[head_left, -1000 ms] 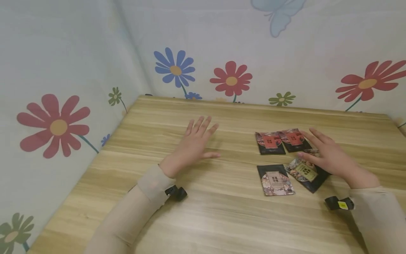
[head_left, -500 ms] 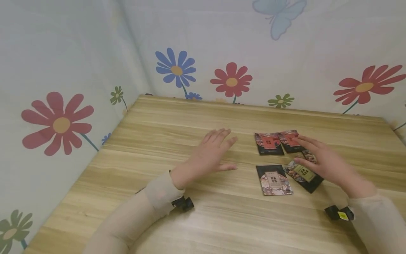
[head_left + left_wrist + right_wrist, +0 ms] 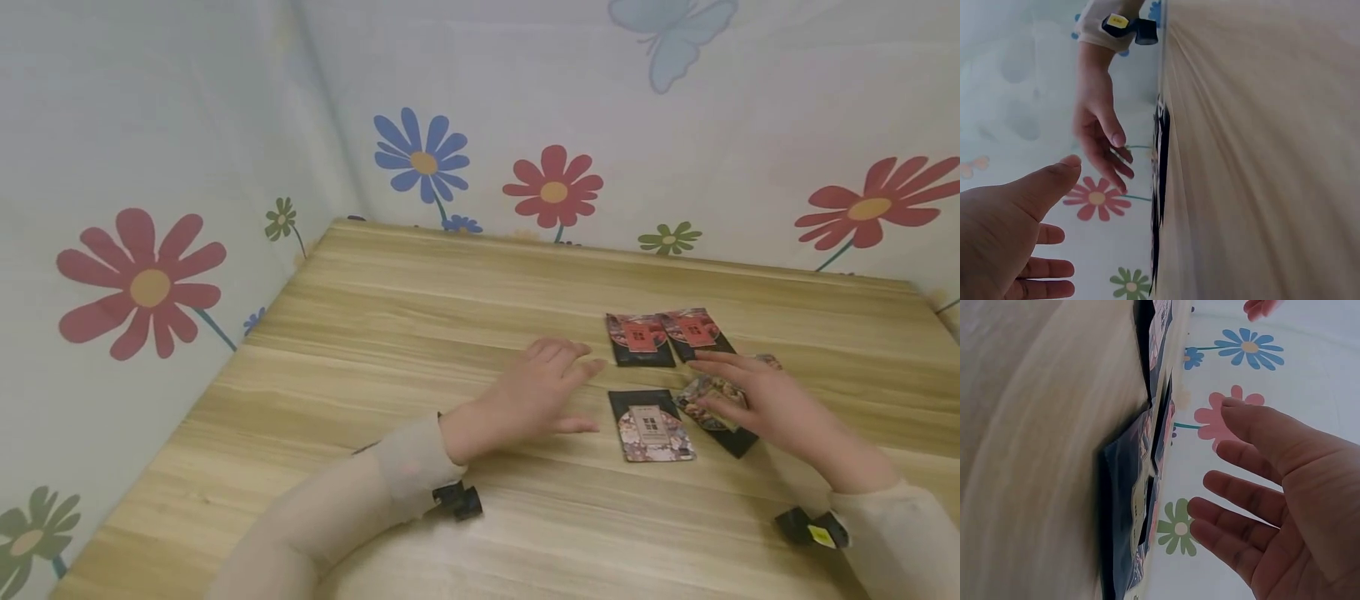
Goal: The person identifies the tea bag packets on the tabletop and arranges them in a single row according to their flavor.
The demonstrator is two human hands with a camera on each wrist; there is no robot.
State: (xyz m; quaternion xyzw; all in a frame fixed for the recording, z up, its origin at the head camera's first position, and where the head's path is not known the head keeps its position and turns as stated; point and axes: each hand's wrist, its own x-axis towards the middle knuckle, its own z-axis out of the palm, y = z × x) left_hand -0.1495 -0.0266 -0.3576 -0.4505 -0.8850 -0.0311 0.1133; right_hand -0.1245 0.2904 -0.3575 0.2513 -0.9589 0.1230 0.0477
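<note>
Flat printed packets lie on the wooden table. Two have red labels: a left one (image 3: 640, 340) and a right one (image 3: 696, 331), side by side at the back. Nearer the front is a packet with a pale pink label (image 3: 651, 425). To its right, a packet with a yellowish label (image 3: 731, 442) lies tilted, and another patterned packet (image 3: 770, 362) shows only partly behind my right hand. That right hand (image 3: 780, 408) hovers over these two, fingers loosely bent, holding nothing. My left hand (image 3: 536, 396) is just left of the packets, above the table, fingers spread and free.
The wooden table (image 3: 420, 317) extends left and front of the packets. A white cloth wall (image 3: 465, 75) printed with flowers and a butterfly stands behind and to the left. Small black cameras (image 3: 459, 502) are strapped at both wrists.
My left hand has moved right and toward the front, closer to the packets. The right hand has shifted slightly frontward over the tilted packet. The packets look about the same in place.
</note>
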